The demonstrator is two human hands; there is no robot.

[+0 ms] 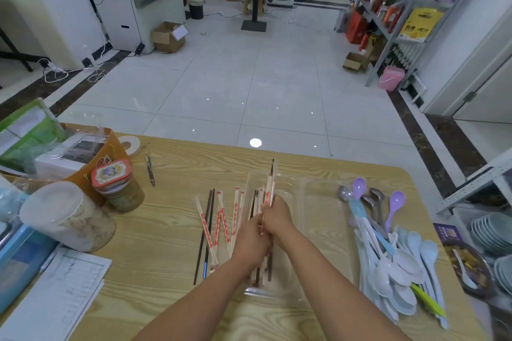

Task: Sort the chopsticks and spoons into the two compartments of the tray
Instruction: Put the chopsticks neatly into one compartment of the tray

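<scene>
Both hands meet over the left compartment of the clear two-compartment tray [327, 230], which sits on the wooden table [166, 219] in front of the person. The right hand [277, 216] has its fingers curled round a bundle of chopsticks [270, 188], gripping it near mid-length. The left hand [250, 241], touching the right hand at its 7 o'clock, is wrapped round the lower part of the same bundle. The bundle is tilted, with its lower ends down in the left compartment toward 6 o'clock and its tips pointing to 12 o'clock, past the tray's far rim. At 9 o'clock of the tray, just beside it, loose chopsticks [219, 224] lie fanned on the table, some in red-printed paper sleeves, some dark. At 3 o'clock of the tray, a pile of spoons [393, 266] lies on the table: pale blue, white, purple and metal ones. Whether any spoon touches the tray rim cannot be determined. At 10 o'clock, well apart from the tray, are a pen [150, 170] and an orange-lidded jar [117, 185].
</scene>
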